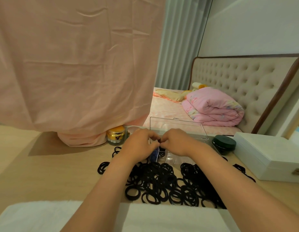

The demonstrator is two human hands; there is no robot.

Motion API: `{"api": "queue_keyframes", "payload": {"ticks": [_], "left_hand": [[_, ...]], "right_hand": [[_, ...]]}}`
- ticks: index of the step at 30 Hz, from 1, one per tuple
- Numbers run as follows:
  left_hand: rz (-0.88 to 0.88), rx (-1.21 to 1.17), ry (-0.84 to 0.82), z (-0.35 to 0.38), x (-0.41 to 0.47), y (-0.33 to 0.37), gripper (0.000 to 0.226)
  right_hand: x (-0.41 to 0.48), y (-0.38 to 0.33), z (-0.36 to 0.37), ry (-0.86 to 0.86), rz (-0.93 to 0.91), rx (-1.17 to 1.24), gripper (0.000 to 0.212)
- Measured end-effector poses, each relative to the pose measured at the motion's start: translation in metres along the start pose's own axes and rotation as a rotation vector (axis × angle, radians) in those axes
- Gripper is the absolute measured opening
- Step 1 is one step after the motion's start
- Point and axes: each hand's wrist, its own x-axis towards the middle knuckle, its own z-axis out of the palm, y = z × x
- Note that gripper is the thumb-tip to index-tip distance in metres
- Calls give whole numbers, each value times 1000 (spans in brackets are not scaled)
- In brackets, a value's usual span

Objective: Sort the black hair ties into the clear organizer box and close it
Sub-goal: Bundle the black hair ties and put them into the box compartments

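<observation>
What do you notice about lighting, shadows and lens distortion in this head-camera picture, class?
Head view: soft, warm, even light; the pink cloth throws a shadow on the table at frame left; the wide-angle lens bows the headboard edge at frame right; the black hair ties merge into one dark mass; the clear organizer box lid is faint.

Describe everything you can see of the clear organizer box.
The clear organizer box is see-through plastic, sitting open on the light wooden table behind the pile of black hair ties. Its lid stands raised at the back, with a latch tab on its top edge. Thin dividers split the base into compartments; one holds blue items, another some black ties. The left hand and right hand hover over it, pinching a black tie and hiding part of the base.
</observation>
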Motion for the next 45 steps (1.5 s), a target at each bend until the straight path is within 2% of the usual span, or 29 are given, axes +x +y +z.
{"api": "queue_keyframes", "payload": {"ticks": [2,7,9,11,14,17,20,22,26,29,32,39,43,45], "left_hand": [[27,40,-10,2,-1,0,28],[14,98,-63,6,2,-1,29],[12,62,-28,6,3,-1,31],[17,46,6,5,3,-1,29],[22,92,-57,3,0,0,26],[10,122,-146,3,-3,1,35],[0,165,-147,0,-4,4,39],[30,202,-112,-3,-4,10,41],[89,200,-16,-14,-10,29,27],[74,224,-127,-22,-21,45,19],[51,324,-284,-25,-37,51,25],[18,456,-451,-15,-57,37,44],[27,462,-467,-11,-55,35,45],[25,446,-462,-11,-54,36,41]], "right_hand": [[-7,6,-12,56,8,124,27],[-18,20,-17,178,-27,122,36],[-19,18,-8,134,-80,61,38],[-18,14,4,56,-137,-103,48],[-16,12,13,17,-161,-194,54],[-23,14,1,89,-142,-6,42],[-37,20,-11,222,-82,204,35],[-49,20,-14,255,-54,219,32],[-68,15,-8,137,-66,210,30],[-76,7,2,25,-53,161,29],[-79,1,13,-36,-25,105,30],[-83,-8,32,-86,-45,-63,50],[-80,-7,33,-181,-69,-14,50],[-78,-4,32,-181,-56,13,39]]}}
